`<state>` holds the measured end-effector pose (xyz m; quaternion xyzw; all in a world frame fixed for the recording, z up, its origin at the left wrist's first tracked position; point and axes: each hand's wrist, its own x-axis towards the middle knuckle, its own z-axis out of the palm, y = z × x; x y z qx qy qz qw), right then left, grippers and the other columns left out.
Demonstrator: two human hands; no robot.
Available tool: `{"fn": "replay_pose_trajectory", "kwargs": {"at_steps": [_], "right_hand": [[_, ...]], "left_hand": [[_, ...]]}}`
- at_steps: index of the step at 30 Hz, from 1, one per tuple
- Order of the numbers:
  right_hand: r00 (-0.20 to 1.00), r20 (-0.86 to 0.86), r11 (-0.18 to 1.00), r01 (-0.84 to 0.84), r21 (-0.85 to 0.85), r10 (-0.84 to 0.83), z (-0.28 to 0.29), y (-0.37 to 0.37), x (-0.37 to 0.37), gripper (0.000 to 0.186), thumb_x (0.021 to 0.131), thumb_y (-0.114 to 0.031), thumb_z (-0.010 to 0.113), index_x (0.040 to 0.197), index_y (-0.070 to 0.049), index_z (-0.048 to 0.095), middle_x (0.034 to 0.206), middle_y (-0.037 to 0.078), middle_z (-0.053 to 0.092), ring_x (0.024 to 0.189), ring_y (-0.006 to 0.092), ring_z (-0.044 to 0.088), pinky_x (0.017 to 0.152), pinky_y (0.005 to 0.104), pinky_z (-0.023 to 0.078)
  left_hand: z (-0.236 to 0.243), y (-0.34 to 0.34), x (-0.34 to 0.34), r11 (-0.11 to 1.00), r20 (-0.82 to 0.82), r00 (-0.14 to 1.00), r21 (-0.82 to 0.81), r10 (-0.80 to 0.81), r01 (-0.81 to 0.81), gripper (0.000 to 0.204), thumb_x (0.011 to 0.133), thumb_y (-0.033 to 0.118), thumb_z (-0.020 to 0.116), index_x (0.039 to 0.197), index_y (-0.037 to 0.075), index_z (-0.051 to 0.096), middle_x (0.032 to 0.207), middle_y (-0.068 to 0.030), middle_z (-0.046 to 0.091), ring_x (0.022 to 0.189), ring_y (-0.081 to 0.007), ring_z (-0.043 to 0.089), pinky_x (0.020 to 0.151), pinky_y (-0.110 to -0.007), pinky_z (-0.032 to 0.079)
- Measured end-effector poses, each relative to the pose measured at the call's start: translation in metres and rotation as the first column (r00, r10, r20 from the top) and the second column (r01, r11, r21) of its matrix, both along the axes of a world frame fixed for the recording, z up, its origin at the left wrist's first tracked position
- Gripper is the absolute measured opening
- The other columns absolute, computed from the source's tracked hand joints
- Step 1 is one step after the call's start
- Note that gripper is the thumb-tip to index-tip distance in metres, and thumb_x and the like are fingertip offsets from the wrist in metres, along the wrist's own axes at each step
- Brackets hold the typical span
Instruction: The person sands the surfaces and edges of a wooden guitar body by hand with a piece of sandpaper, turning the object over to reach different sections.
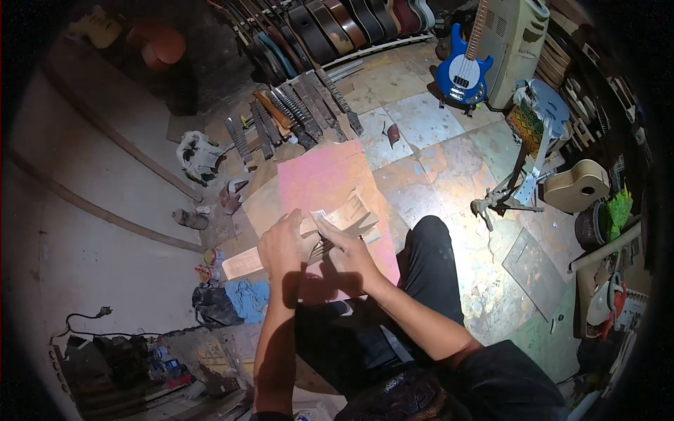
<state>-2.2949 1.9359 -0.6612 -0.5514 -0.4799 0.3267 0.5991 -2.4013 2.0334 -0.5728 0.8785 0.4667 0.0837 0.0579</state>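
Note:
Across my lap lies a long pale wooden piece [242,264], shaped like a guitar neck, with a wider, notched-looking end [356,212] on the far right. My left hand [282,247] is closed around its middle, fingers bent over it. Close beside it, my right hand [345,254] is closed against the same wood, its fingers held together. A small whitish scrap [319,213] shows by the fingertips; what it is I cannot make out. Beneath the wood is a pink and orange board [319,172]. My palms hide part of the wood.
Several files and rasps [302,112] lie ahead, before a row of guitars [337,28]. A blue bass guitar [460,74] stands far right. Nearer right are a metal stand [502,200], an acoustic guitar body [577,186] and a flat sheet [535,274]. A blue cloth [247,300] sits left.

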Motion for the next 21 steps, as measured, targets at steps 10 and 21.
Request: {"fn": "replay_pose_trajectory", "kwargs": {"at_steps": [10, 21], "right_hand": [[0.999, -0.043, 1.000, -0.020, 0.001, 0.020, 0.001, 0.013, 0.003, 0.061, 0.089, 0.008, 0.042, 0.150, 0.003, 0.048, 0.155, 0.024, 0.049, 0.147, 0.0347, 0.044, 0.121, 0.0349, 0.035], [0.987, 0.149, 0.998, 0.066, -0.023, -0.062, 0.003, 0.002, 0.007, 0.056, 0.090, 0.006, 0.046, 0.144, -0.003, 0.057, 0.147, 0.022, 0.056, 0.131, 0.0398, 0.057, 0.111, 0.0412, 0.046]], "left_hand": [[-0.001, 0.006, 0.002, 0.999, 0.017, 0.999, 0.007, 0.033, -0.033, 0.040, 0.076, 0.043, 0.078, 0.097, 0.011, 0.071, 0.096, -0.0158, 0.074, 0.092, -0.0415, 0.070, 0.077, -0.050, 0.053], [0.004, 0.003, 0.006, 0.999, 0.034, 0.999, -0.024, 0.040, -0.039, 0.039, 0.073, 0.040, 0.078, 0.097, 0.010, 0.072, 0.092, -0.0191, 0.073, 0.088, -0.0422, 0.070, 0.077, -0.051, 0.053]]}}
